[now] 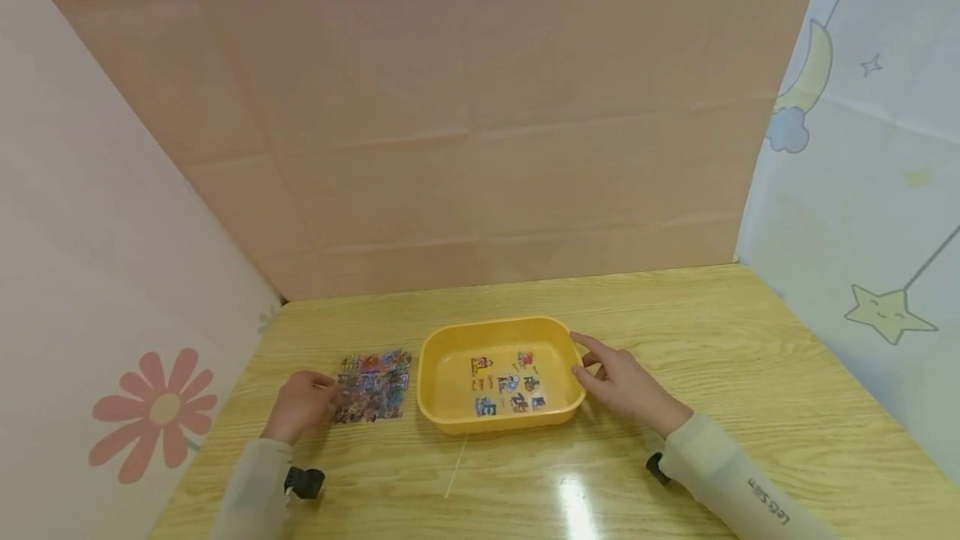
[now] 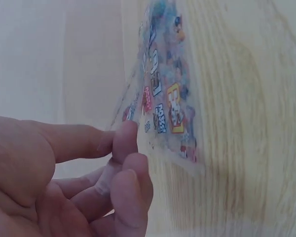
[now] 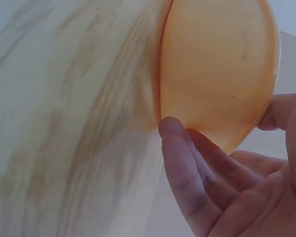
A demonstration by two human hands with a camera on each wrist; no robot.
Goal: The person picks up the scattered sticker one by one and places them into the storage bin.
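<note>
My left hand (image 1: pixel 303 401) is at the left of the table, pinching the corner of a clear sheet of colourful stickers (image 1: pixel 375 386) between thumb and forefinger. In the left wrist view the pinched edge of the sheet (image 2: pixel 160 94) rises off the wood. A yellow plastic basin (image 1: pixel 495 422) stands right of the sheet, with several small cartoon and letter stickers (image 1: pixel 517 382) showing on its bottom. My right hand (image 1: pixel 622 382) grips the basin's right end. Its thumb is at the rim and its fingers lie along the outer wall, as the right wrist view shows.
A thin pale strip (image 1: pixel 455 467) lies on the wooden table (image 1: pixel 675 340) in front of the basin. A pinkish-brown sheet (image 1: pixel 465 107) hangs at the back, with patterned white panels (image 1: pixel 847 215) at both sides.
</note>
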